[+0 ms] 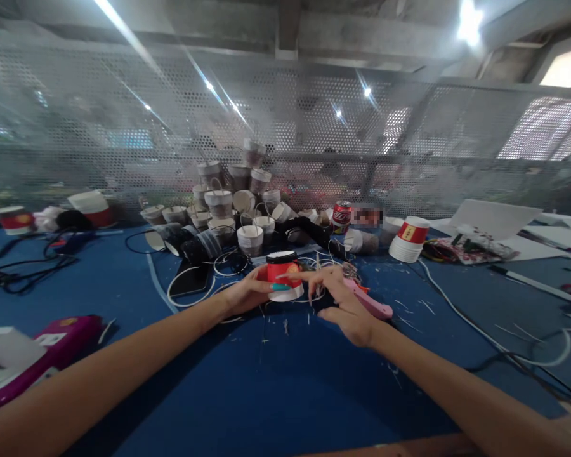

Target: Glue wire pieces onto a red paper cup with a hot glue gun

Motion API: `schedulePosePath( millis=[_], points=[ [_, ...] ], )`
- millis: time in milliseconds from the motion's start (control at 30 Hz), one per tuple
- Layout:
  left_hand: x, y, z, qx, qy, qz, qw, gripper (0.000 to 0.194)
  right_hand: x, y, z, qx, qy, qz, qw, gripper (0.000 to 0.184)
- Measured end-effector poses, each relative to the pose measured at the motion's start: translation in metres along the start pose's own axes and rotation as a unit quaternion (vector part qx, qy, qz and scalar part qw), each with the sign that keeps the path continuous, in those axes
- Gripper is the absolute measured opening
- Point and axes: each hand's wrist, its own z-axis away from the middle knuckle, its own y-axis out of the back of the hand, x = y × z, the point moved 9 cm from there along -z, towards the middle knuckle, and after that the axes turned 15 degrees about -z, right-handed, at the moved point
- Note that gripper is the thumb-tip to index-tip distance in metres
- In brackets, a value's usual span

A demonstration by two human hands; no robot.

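Observation:
A red and white paper cup point(282, 274) with a dark rim stands on the blue table point(285, 381) straight ahead of me. My left hand point(247, 293) is wrapped round its left side, thumb across the front. My right hand point(339, 299) reaches in from the right, its fingers stretched toward the cup's side and touching it. Under my right hand lies a pink glue gun point(368, 303). Thin white strands and scraps lie around the cup.
A heap of paper cups with wire handles point(228, 209) is piled behind, against a perforated metal screen. A red soda can point(341, 216) and a stack of red and white cups point(409, 239) stand to the right. Cables point(480, 317) cross the table. A magenta object point(42, 355) lies near left.

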Motion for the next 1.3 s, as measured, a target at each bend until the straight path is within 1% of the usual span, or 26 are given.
schedulePosePath(
  millis=[67,167,267,333,433,567,633,700,733,800,900,933,967,1000,1033,1100,1133,1167,1233,1300],
  points=[
    [-0.002,0.002,0.001,0.014,0.005,-0.003,1.0,0.061,0.003,-0.008,0.0,-0.024,-0.032,0.008,0.999,0.032],
    [-0.002,0.002,0.003,0.031,0.009,-0.012,0.999,0.057,0.008,-0.014,-0.001,-0.036,-0.061,0.005,0.998,0.034],
    [-0.001,-0.002,0.004,0.016,0.01,-0.008,1.0,0.052,0.014,-0.009,-0.002,-0.014,-0.07,-0.014,0.997,0.033],
    [-0.002,-0.002,0.004,0.014,0.018,-0.006,1.0,0.054,0.017,-0.002,-0.003,0.012,-0.063,-0.039,0.997,0.032],
    [-0.004,0.003,0.005,0.027,0.023,-0.016,0.999,0.056,0.021,0.012,-0.005,0.059,-0.039,-0.065,0.995,0.031],
    [-0.004,0.006,0.005,0.027,0.015,-0.019,0.999,0.058,0.022,0.034,-0.002,0.144,-0.019,-0.025,0.989,0.023],
    [-0.003,0.005,0.004,0.025,0.016,-0.021,0.999,0.058,0.014,0.051,0.003,0.217,0.007,0.044,0.975,0.02],
    [-0.001,0.003,0.003,0.02,0.011,-0.02,1.0,0.057,0.006,0.066,0.01,0.292,0.012,0.156,0.943,0.022],
    [0.0,0.003,0.002,0.02,0.007,-0.019,1.0,0.056,0.005,0.072,0.013,0.314,-0.005,0.214,0.925,0.025],
    [0.001,0.008,0.001,0.044,0.001,-0.01,0.999,0.055,0.014,0.08,0.016,0.316,-0.085,0.295,0.898,0.032],
    [-0.003,0.024,0.001,0.116,0.0,0.01,0.993,0.051,0.051,0.087,0.025,0.251,-0.236,0.324,0.881,0.039],
    [-0.005,0.028,0.001,0.132,0.0,0.011,0.991,0.051,0.063,0.087,0.028,0.217,-0.265,0.327,0.881,0.04],
    [-0.005,0.03,0.001,0.143,-0.003,0.006,0.99,0.052,0.073,0.085,0.03,0.188,-0.273,0.335,0.882,0.041],
    [-0.005,0.03,0.001,0.149,-0.007,-0.006,0.989,0.055,0.081,0.083,0.03,0.16,-0.264,0.348,0.885,0.04],
    [-0.004,0.03,0.001,0.155,-0.012,-0.023,0.988,0.059,0.086,0.082,0.03,0.145,-0.249,0.361,0.887,0.038],
    [0.001,0.03,0.003,0.178,-0.027,-0.057,0.982,0.07,0.091,0.081,0.03,0.146,-0.213,0.374,0.891,0.032],
    [0.005,0.03,0.004,0.194,-0.035,-0.07,0.978,0.075,0.088,0.081,0.029,0.157,-0.189,0.377,0.893,0.029],
    [0.007,0.031,0.006,0.209,-0.04,-0.079,0.974,0.078,0.083,0.081,0.026,0.175,-0.166,0.378,0.894,0.026],
    [0.01,0.032,0.008,0.227,-0.046,-0.078,0.97,0.08,0.063,0.082,0.021,0.221,-0.123,0.372,0.893,0.018],
    [0.008,0.033,0.007,0.224,-0.04,-0.06,0.972,0.074,0.042,0.085,0.017,0.271,-0.113,0.347,0.891,0.01]
  ],
)
